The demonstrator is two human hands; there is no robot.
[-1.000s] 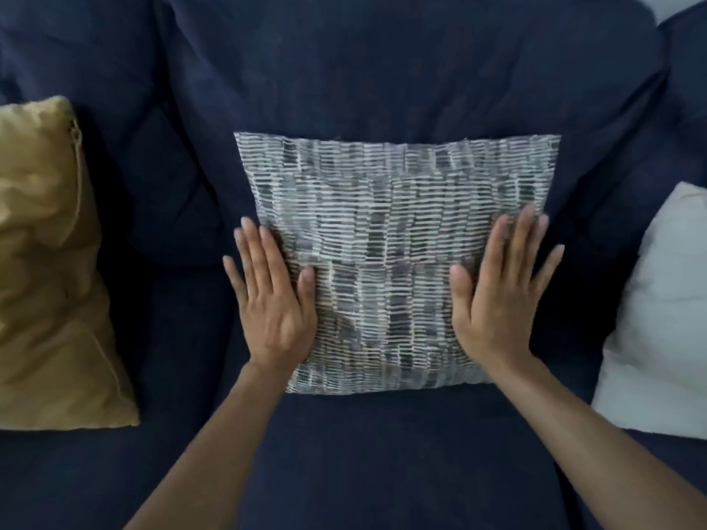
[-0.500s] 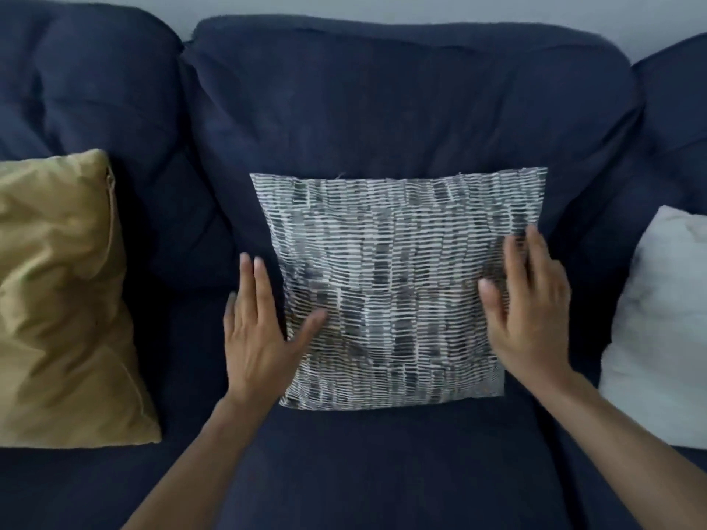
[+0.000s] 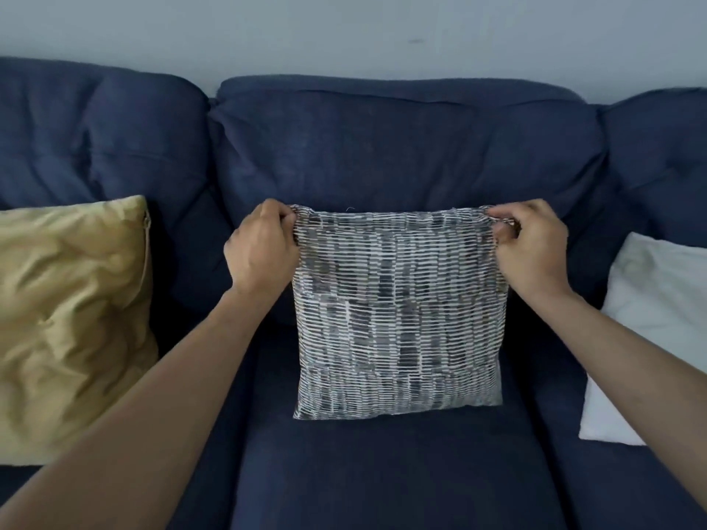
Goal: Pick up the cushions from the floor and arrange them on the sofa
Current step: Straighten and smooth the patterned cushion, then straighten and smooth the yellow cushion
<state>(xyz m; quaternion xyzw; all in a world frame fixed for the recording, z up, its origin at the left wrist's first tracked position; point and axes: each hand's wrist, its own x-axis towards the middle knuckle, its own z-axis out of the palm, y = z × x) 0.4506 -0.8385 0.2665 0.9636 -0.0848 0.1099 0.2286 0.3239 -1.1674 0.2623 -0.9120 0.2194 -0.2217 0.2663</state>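
Note:
A grey and white patterned cushion (image 3: 398, 319) stands upright on the middle seat of the navy sofa (image 3: 382, 147), leaning against the backrest. My left hand (image 3: 262, 246) pinches its top left corner. My right hand (image 3: 530, 244) pinches its top right corner. A gold cushion (image 3: 72, 323) leans on the left seat. A white cushion (image 3: 654, 330) leans on the right seat, partly cut off by the frame edge.
A pale grey wall (image 3: 344, 32) rises behind the sofa. The front of the middle seat (image 3: 382, 472) lies below the patterned cushion. The floor is out of view.
Both hands left the cushion's lower front, where they lay flat, and rose to its top corners, closing on them. The view has tilted up, showing the sofa's top and the wall.

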